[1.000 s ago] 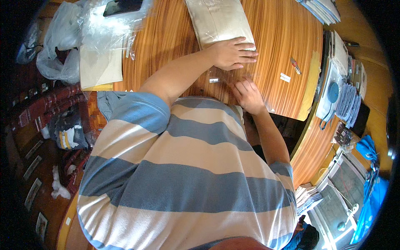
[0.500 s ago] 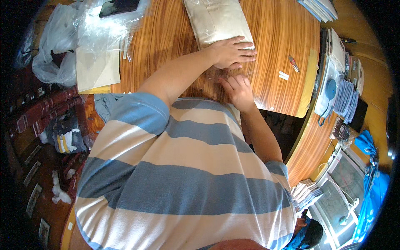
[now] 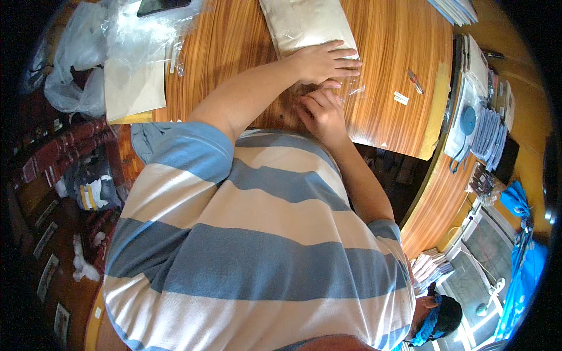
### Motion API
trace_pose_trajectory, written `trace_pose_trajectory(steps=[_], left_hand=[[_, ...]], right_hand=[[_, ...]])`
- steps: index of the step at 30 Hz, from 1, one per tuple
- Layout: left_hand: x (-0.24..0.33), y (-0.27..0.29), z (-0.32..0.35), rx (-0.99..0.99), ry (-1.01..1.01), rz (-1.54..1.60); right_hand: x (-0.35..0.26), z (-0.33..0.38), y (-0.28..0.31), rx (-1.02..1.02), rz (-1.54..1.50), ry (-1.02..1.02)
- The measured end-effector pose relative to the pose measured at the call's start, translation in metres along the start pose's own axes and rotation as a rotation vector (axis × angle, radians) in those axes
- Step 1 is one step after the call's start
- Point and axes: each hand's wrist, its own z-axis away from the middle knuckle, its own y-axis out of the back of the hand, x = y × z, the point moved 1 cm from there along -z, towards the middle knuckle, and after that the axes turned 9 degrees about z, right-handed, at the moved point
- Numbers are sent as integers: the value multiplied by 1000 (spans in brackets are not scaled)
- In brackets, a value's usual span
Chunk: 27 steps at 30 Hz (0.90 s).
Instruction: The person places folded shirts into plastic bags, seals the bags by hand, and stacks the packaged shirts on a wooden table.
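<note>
A cream folded cloth in a clear plastic bag (image 3: pixel 310 23) lies on the wood-grain table, partly cut off by the top edge of the view. My left hand (image 3: pixel 325 62) rests flat across its near end, fingers spread to the right. The bag's loose clear end shows between and beside my hands. Just nearer to me, my right hand (image 3: pixel 324 116) is closed, its fingers curled and pressed together beside that end. Whatever lies between those fingers is hidden.
A craft knife with a red handle (image 3: pixel 415 81) and a small white label (image 3: pixel 401 98) lie to the right. At the left are clear plastic bags (image 3: pixel 126 41), a phone (image 3: pixel 164 6) and a beige sheet (image 3: pixel 137 90). Stacked folded garments (image 3: pixel 487 137) stand beyond the right edge; another person (image 3: pixel 436 319) is at lower right.
My right hand has shifted a little left and toward me, its fingers curling more. The left hand stays flat on the bagged cloth. The view has moved slightly.
</note>
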Motion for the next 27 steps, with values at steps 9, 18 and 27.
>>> trace_pose_trajectory(steps=[9, 18, 27], left_hand=[[2, -7, 0, 50, -17, 110], [0, 7, 11, 160, -162, 165], [95, 49, 141, 23, 275, 433]], right_hand=[[7, 27, -10, -132, 79, 211], [33, 53, 18, -97, 12, 382], [113, 66, 69, -364, 48, 35]])
